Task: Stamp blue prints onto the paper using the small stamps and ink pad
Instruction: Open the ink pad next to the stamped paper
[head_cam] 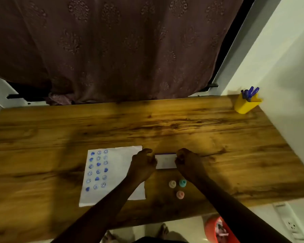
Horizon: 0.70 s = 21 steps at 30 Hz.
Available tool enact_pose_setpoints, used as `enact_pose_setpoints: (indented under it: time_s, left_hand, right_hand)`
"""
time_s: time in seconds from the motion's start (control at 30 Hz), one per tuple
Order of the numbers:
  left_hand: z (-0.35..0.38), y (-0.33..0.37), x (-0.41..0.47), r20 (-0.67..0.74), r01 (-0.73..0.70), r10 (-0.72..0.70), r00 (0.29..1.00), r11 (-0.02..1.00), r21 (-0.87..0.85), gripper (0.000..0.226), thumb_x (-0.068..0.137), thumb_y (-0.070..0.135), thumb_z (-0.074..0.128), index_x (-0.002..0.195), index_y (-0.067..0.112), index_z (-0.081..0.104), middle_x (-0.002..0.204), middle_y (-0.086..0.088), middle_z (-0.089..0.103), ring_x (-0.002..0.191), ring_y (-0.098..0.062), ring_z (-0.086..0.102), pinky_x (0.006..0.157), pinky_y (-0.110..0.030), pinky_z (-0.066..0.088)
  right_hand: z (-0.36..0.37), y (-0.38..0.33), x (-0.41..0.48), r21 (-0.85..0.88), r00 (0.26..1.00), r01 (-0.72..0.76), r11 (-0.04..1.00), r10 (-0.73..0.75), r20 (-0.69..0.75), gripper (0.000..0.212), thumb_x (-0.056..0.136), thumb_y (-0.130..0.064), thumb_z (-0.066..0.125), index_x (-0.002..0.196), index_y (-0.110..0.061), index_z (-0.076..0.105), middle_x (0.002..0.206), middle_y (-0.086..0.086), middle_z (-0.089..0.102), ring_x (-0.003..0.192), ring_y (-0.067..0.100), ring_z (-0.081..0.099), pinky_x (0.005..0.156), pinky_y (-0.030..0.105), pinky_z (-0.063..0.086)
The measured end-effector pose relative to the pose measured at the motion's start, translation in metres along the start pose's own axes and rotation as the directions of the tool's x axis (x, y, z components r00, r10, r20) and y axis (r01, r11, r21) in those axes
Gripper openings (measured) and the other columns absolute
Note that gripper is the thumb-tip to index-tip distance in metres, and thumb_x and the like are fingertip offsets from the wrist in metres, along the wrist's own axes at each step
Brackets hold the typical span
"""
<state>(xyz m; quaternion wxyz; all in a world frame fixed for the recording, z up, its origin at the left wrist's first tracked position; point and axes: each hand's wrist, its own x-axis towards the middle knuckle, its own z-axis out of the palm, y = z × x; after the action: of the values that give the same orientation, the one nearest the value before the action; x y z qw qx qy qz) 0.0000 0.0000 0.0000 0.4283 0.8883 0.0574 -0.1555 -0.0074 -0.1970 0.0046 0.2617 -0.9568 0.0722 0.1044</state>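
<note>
A white sheet of paper (119, 163) lies on the wooden table, its left part filled with three columns of blue prints. Just right of it sits the ink pad (165, 161), a small white rectangular case with a blue strip along its far edge. My left hand (143, 163) grips the pad's left end, and my right hand (187, 162) grips its right end. Three small stamps stand near the front edge: a cream one (172, 184), a teal one (182, 183) and a pink one (180, 194). My left forearm crosses the paper's lower right corner.
A yellow holder (246, 105) with blue pens stands at the table's far right corner by the white wall. A brown patterned curtain (112, 50) hangs behind the table. Below the front edge, an orange bin (216, 230) sits on the floor.
</note>
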Motion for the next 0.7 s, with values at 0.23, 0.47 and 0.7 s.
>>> enact_pose_setpoints:
  time_s: [0.23, 0.47, 0.7]
  left_hand:
    - [0.008, 0.009, -0.002, 0.048, 0.085, -0.082, 0.995, 0.994, -0.066, 0.058, 0.096, 0.018, 0.071, 0.151, 0.014, 0.051, 0.144, -0.01, 0.064, 0.114, -0.029, 0.072, 0.098, -0.037, 0.058]
    - [0.006, 0.008, -0.006, 0.002, 0.085, -0.086, 0.996, 0.989, -0.124, 0.043, 0.093, 0.008, 0.07, 0.135, 0.013, 0.064, 0.134, -0.01, 0.071, 0.117, -0.028, 0.07, 0.102, -0.039, 0.058]
    - [-0.044, -0.009, -0.008, -0.157, 0.021, -0.051, 0.986, 0.983, -0.185, 0.046, 0.092, 0.012, 0.075, 0.137, 0.02, 0.066, 0.14, -0.002, 0.069, 0.123, -0.018, 0.068, 0.085, -0.012, 0.047]
  right_hand:
    - [0.001, 0.003, 0.005, -0.006, 0.997, -0.02, 1.0, 0.02, 0.075, 0.014, 0.095, -0.022, 0.063, 0.103, -0.011, 0.065, 0.105, 0.007, 0.069, 0.095, 0.026, 0.067, 0.068, 0.024, 0.036]
    - [-0.002, -0.008, 0.002, 0.112, 0.998, -0.063, 0.992, 0.059, 0.038, 0.031, 0.092, -0.017, 0.071, 0.121, -0.009, 0.066, 0.121, 0.011, 0.071, 0.109, 0.027, 0.068, 0.084, 0.031, 0.053]
    - [-0.007, -0.063, 0.0, 0.284, 0.999, 0.002, 0.959, -0.017, 0.048, 0.051, 0.087, -0.01, 0.075, 0.136, -0.014, 0.061, 0.132, 0.007, 0.069, 0.113, 0.023, 0.07, 0.077, 0.019, 0.055]
